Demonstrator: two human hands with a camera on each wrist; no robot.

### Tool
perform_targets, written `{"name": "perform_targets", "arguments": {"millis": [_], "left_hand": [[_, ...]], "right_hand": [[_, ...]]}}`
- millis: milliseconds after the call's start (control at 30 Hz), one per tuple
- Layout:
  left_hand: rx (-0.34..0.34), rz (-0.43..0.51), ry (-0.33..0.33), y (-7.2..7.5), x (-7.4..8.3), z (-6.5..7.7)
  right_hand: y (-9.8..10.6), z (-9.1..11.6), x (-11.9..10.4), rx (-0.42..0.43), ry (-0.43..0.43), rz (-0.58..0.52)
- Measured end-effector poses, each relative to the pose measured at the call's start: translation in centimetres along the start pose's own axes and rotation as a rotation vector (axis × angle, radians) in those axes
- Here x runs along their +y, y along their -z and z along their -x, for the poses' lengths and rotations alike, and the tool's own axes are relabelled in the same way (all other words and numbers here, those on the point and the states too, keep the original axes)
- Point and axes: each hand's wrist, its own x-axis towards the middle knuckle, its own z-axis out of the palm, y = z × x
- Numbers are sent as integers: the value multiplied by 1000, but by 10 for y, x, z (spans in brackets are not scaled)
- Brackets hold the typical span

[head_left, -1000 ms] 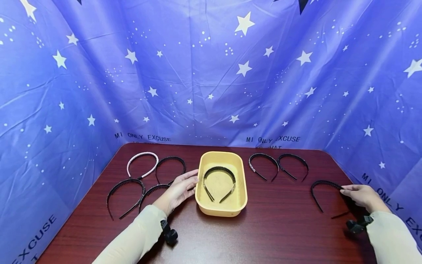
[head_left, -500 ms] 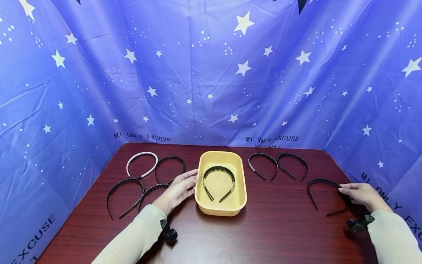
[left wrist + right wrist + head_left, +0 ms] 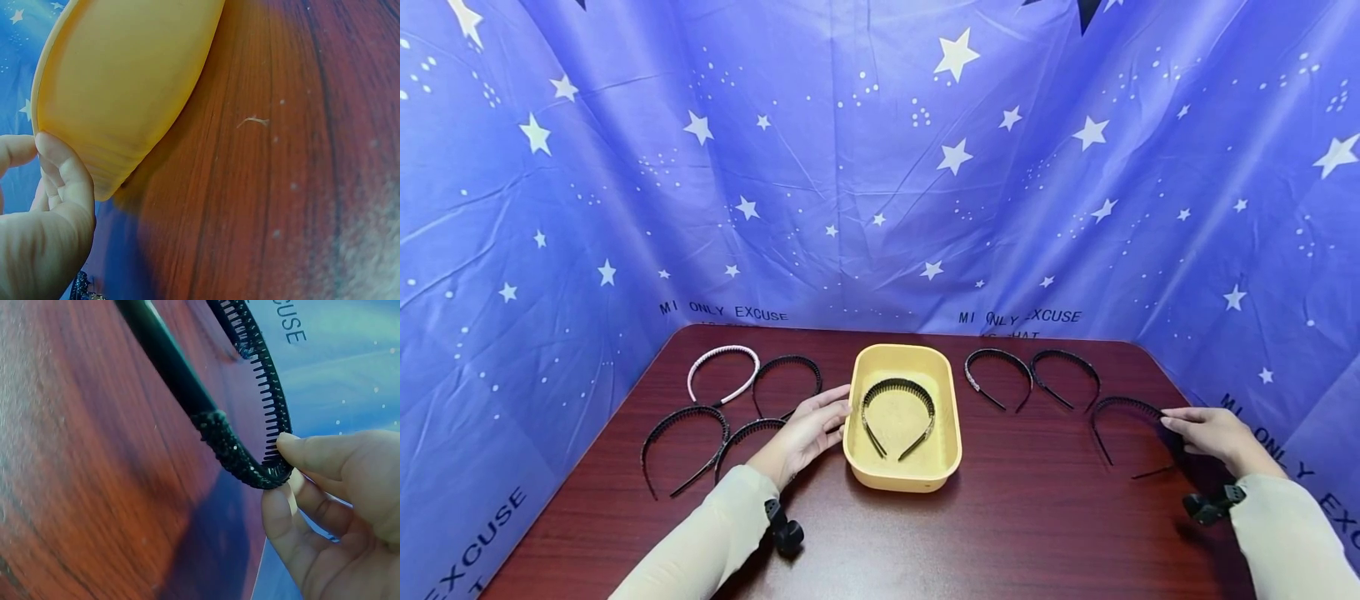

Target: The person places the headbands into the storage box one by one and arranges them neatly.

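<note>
By the right hand (image 3: 1217, 433) a black comb-toothed headband (image 3: 232, 450) is pinched between thumb and fingertips at one side of its arch, near the right edge of the table (image 3: 1000, 542); whether its two ends touch the tabletop cannot be told. By the left hand (image 3: 805, 433), its fingers relaxed and nearly straight, the left side of a yellow basin (image 3: 902, 482) is touched, about midway between the table's left and right edges. In the basin a glitter-sided headband (image 3: 900, 384) is seen, its doubled left leg suggesting that more than one may be nested there. Toward the far edge, right of the basin, a silver-trimmed headband (image 3: 996, 353) and a darker black headband (image 3: 1067, 355) are laid side by side, the latter just beside the held piece. Toward the left edge a pale pink headband (image 3: 724, 350) and three black headbands (image 3: 685, 410) are grouped, one partly hidden by the left hand. For good handling, the pinch should be light, so that the thin arch is not flexed; the teeth should be kept from snagging the neighbouring band, and both ends should be lowered evenly at any release. The basin is best steadied without being pushed.
</note>
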Motion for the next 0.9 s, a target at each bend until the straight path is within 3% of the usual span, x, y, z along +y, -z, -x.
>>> {"name": "perform_targets", "arguments": {"millis": [500, 900], "left_hand": [[1, 1, -4, 0, 0, 0], [-1, -1, 1, 1, 0, -1]], "right_hand": [[-6, -7, -19, 12, 35, -7], [-18, -13, -39, 72, 128, 45]]}}
